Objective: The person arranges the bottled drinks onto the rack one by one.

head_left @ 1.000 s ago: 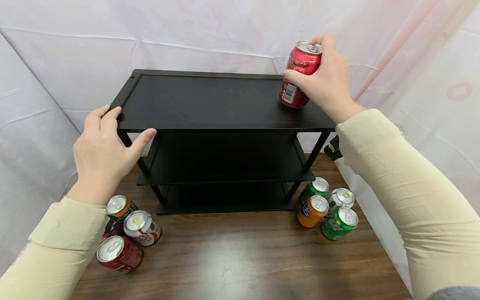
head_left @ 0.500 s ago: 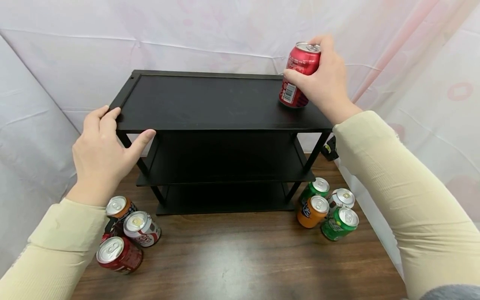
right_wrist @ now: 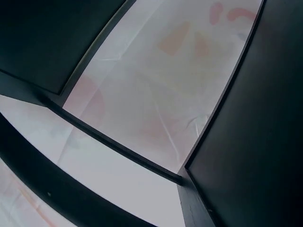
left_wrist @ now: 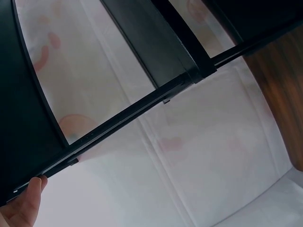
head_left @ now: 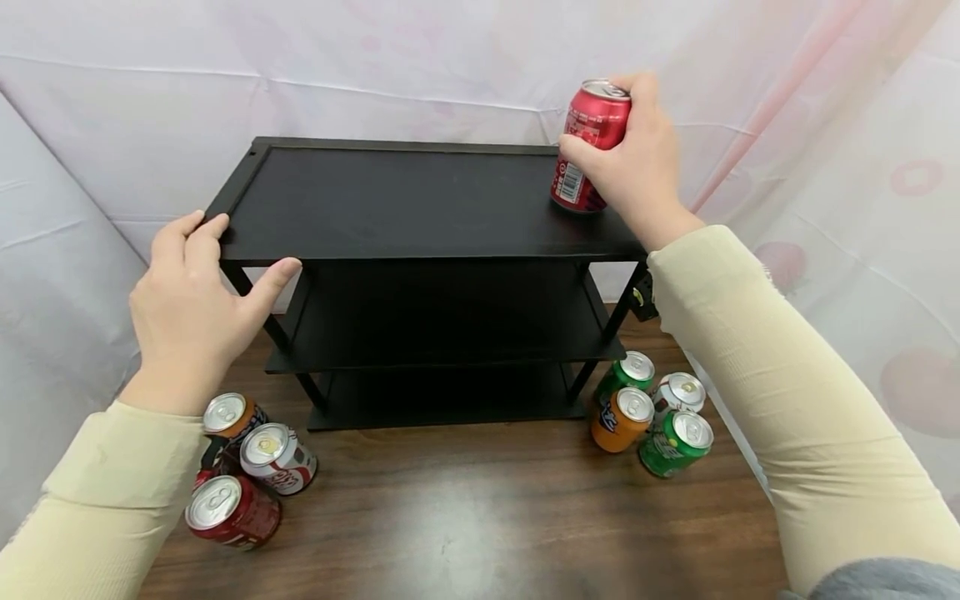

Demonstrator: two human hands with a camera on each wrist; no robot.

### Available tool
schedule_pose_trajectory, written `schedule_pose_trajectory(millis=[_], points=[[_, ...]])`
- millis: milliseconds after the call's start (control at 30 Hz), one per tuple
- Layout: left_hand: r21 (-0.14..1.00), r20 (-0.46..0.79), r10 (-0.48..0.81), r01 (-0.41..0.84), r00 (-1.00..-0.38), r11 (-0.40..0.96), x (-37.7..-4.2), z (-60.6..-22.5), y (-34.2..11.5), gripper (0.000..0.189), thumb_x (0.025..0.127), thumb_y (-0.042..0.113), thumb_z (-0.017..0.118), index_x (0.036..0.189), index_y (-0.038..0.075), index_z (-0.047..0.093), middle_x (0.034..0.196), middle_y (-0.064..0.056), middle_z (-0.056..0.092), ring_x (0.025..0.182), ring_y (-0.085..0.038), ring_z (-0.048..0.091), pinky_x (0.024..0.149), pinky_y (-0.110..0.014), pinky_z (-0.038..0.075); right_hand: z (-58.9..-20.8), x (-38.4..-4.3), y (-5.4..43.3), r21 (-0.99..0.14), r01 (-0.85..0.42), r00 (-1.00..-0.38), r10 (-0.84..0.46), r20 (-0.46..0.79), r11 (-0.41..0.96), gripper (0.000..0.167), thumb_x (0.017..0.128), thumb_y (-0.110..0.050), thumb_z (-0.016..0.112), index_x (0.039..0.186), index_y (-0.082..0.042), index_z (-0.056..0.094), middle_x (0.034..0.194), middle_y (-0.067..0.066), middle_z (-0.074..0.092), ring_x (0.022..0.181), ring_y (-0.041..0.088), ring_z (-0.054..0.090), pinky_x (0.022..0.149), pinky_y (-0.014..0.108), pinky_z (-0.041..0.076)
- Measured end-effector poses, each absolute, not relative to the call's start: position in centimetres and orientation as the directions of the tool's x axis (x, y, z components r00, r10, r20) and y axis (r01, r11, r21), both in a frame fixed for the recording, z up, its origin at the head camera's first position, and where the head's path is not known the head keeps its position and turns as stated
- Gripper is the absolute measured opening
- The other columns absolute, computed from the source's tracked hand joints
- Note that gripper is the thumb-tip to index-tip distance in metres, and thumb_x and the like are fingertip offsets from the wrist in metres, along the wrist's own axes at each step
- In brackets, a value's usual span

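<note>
We're gripping the red can (head_left: 594,121) between our right hand's (head_left: 640,162) thumb and fingers (right end, black rack (head_left: 412,196)), resting our spread left hand (head_left: 187,300) on the rack's left corner.

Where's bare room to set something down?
Black rectangular rack: top, between left hand and red cylindrical metal can; both lower shelves look bare. Brown wooden table: between multicoloured left metal cans and right metal cans, which crowd its sides.

A slim black post (right_wrist: 118,148) joins two dark shelf panels (right_wrist: 255,118) before pink-patterned pale cloth (right_wrist: 142,90)
</note>
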State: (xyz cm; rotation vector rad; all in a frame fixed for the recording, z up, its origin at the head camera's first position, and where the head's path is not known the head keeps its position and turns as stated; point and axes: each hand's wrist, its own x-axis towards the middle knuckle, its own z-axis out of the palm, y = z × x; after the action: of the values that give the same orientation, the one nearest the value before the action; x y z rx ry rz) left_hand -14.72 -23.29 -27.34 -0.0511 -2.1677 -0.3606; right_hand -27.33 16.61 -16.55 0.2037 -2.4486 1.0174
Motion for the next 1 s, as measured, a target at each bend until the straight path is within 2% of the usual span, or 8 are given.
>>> schedule_pose_trajectory(millis=[567, 1000], points=[[0.24, 0.805, -0.098, 0.17, -0.585, 0.956, -14.76, -27.58, -23.51, 0.088, 0.083, 0.069, 0.062, 0.133, -0.004, 0.058, 0.136, -0.026, 0.056, 0.075, -0.059, 0.057, 0.057, -0.067, 0.042, -17.17, -27.81, 16.4, -0.631, -0.329, -0.866, 0.042, 0.499, 0.703, 0.067, 0.083, -0.047, 0.069, 0.137, -0.025, 0.037, 0.137, 0.0, 0.055, 0.118, 0.016, 0.059, 0.099, 0.036, 0.052], [0.244, 0.814, -0.11, 0.164, -0.57, 0.956, -14.95, -27.58, -23.72, 0.092, 0.083, 0.075, 0.057, 0.133, -0.003, 0.059, 0.135, -0.026, 0.056, 0.08, -0.058, 0.059, 0.058, -0.068, 0.041, -17.05, -27.82, 16.1, -0.641, -0.335, -0.869, 0.037, 0.494, 0.691, 0.068, 0.083, -0.047, 0.068, 0.139, -0.027, 0.036, 0.139, 0.0, 0.054, 0.119, 0.016, 0.058, 0.1, 0.035, 0.052]])
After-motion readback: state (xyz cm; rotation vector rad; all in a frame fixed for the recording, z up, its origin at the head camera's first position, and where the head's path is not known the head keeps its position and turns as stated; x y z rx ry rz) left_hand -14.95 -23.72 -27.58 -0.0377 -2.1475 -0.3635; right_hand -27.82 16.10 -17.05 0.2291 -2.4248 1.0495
